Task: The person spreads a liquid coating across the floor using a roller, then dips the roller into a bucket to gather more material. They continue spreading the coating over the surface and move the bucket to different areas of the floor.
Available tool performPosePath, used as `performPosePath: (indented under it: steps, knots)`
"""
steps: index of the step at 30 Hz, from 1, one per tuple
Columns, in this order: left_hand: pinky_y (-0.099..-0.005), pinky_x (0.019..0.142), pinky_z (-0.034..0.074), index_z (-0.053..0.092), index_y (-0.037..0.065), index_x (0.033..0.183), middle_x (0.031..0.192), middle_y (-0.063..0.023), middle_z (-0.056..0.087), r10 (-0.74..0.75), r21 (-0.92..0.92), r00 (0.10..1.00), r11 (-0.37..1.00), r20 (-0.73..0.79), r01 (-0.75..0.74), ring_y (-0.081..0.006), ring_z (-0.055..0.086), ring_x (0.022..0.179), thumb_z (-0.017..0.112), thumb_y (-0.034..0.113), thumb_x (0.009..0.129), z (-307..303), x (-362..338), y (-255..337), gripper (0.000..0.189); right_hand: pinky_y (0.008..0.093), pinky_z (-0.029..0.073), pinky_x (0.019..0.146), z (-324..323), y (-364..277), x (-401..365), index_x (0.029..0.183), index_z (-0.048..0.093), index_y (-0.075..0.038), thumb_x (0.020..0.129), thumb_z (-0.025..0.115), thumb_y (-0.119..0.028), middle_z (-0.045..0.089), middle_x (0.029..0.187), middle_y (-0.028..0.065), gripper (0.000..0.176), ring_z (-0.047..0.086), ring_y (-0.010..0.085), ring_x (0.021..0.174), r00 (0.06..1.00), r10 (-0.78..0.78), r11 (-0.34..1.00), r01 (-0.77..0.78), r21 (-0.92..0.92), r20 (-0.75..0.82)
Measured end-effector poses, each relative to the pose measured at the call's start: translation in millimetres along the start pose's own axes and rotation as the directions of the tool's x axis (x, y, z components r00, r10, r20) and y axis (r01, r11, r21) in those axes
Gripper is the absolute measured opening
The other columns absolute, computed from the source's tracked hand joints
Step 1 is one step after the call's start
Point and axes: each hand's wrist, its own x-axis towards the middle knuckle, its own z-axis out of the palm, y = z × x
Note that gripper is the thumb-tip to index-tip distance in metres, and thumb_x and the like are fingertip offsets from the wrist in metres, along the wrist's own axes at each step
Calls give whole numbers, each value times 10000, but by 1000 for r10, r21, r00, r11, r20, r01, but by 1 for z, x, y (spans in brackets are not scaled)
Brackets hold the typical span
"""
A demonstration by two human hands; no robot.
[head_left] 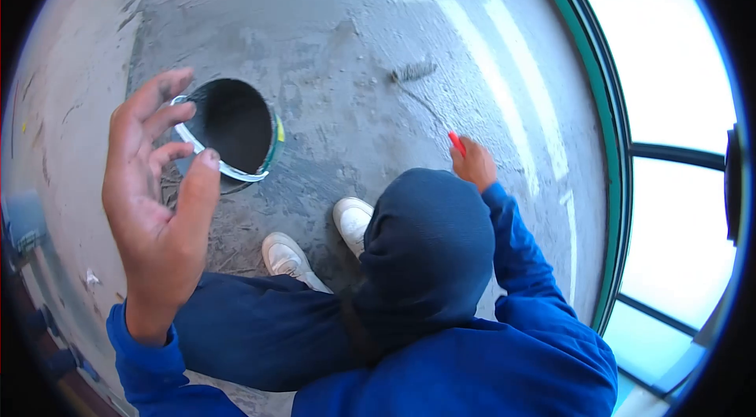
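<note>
My left hand (161, 189) is raised in front of the bucket, its fingers apart and curved, with nothing in them. Behind its fingertips stands an open bucket (276, 151) with a white handle (238, 174) along its near rim and a dark inside. My right hand (475, 165) is closed around the red grip (456, 141) of a paint roller. The roller's grey, coated head (413, 71) lies against the floor ahead of that hand, joined by a thin metal rod (425, 106).
The grey floor (315, 102) has a wet-looking coat and rough smears. My white shoes (352, 222) and bent knee (429, 244) are close below. A green-framed window (592, 78) runs along the right. Blurred items (27, 220) sit at the far left.
</note>
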Motion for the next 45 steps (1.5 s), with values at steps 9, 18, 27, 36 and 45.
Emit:
performPosePath:
  steps: [9, 18, 27, 36, 45]
  knots:
    - [-350, 914, 424, 425, -26, 1328, 1330, -168, 479, 21, 73, 999, 997, 34, -23, -253, 497, 1152, 542, 19, 829, -1, -7, 2, 514, 502, 476, 648, -16, 89, -187, 1051, 623, -115, 858, 610, -255, 646, 784, 215, 239, 625, 420, 749, 973, 227, 974, -228, 9, 39]
    - [-327, 866, 444, 460, 29, 1301, 1289, -132, 503, -13, -18, 1000, 1000, 27, 14, -222, 509, 1109, 573, 20, 815, 8, -6, 9, 499, 500, 487, 615, 7, 30, -85, 1059, 595, -133, 869, 583, -273, 664, 787, 174, 237, 638, 395, 709, 1000, 5, 998, -4, 61, -10]
    - [-334, 834, 453, 506, 34, 1248, 1234, -129, 524, 30, 25, 998, 999, -53, -29, -228, 538, 1055, 579, 1, 758, -9, -13, 14, 496, 508, 518, 746, 4, -112, 130, 913, 650, -59, 820, 567, -254, 666, 856, 243, 231, 650, 426, 818, 985, -158, 986, 153, -71, -73]
    - [-348, 886, 429, 445, 16, 1303, 1287, -151, 488, 47, 56, 998, 997, 36, -49, -239, 523, 1112, 559, 37, 790, -24, -17, 19, 526, 453, 501, 884, -47, -202, 237, 1030, 670, -19, 777, 574, -220, 653, 1082, 235, 338, 629, 382, 1031, 993, -117, 976, 116, -186, 9]
    - [-346, 879, 433, 447, 17, 1299, 1285, -152, 488, 73, 25, 997, 997, 34, -74, -242, 525, 1107, 557, 32, 789, -24, -14, 12, 522, 537, 499, 735, 12, -103, 116, 884, 646, -68, 840, 531, -297, 658, 838, 239, 260, 635, 442, 803, 983, -170, 985, 167, -51, -62]
